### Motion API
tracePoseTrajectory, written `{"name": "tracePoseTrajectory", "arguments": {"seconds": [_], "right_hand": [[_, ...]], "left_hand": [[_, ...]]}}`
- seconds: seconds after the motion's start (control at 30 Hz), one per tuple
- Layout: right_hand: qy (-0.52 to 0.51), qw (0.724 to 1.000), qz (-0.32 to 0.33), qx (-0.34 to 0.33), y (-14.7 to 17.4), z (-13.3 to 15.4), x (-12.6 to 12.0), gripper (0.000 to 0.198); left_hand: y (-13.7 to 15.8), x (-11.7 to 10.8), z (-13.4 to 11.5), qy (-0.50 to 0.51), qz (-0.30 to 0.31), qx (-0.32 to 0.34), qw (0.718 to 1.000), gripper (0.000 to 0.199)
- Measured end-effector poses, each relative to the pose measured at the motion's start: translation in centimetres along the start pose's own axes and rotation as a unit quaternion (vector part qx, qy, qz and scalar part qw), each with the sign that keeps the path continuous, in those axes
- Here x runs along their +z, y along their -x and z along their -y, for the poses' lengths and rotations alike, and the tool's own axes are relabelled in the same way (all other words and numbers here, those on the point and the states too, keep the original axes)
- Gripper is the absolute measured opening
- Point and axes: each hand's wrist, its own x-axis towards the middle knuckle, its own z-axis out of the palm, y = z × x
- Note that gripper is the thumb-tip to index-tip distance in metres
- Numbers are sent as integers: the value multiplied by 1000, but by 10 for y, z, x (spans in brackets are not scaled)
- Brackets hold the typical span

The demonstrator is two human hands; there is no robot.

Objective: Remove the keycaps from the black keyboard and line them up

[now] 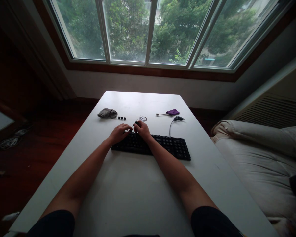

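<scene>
A black keyboard point(174, 147) lies across the white table in front of me. Over its upper left part, my left hand point(119, 133) has its fingers bent together, with a small dark piece at the tips that I cannot make out. Close beside it, my right hand point(143, 129) pinches a small black keycap point(136, 123) just above the keyboard's back edge. Right behind that hand shows a thin wire loop point(144, 118). Three loose black keycaps point(122, 118) stand in a row beyond my left hand.
A crumpled grey cloth point(107, 113) lies left of the loose keycaps. Toward the back right are a purple cloth point(172, 112), a thin pale brush point(161, 114) and the keyboard's bundled cable point(178, 118). A pale sofa point(246, 164) stands right of the white table point(118, 191).
</scene>
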Motion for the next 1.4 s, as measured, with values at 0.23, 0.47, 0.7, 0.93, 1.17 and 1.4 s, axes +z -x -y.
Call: {"name": "tracePoseTrajectory", "arguments": {"seconds": [0.23, 0.47, 0.7, 0.93, 1.17, 1.4], "right_hand": [[21, 1000, -2, -16, 1, 0, 0, 25], [27, 999, 1, -31, 3, 1, 0, 26], [28, 999, 4, -27, 5, 4, 0, 27], [14, 997, 17, -70, 8, 6, 2, 27], [81, 993, -12, -80, 11, 7, 3, 25], [90, 993, -24, -69, 14, 13, 3, 21]], "left_hand": [[1, 3, -5, 3, -15, -24, 1000, 26], [1, 6, -8, 30, -31, -60, 997, 30], [1, 7, -6, 37, -30, -73, 996, 26], [0, 9, 0, 52, -27, -111, 992, 25], [-1, 10, 2, 29, -19, -92, 995, 23], [0, 4, 11, 36, 30, -80, 996, 24]]}}
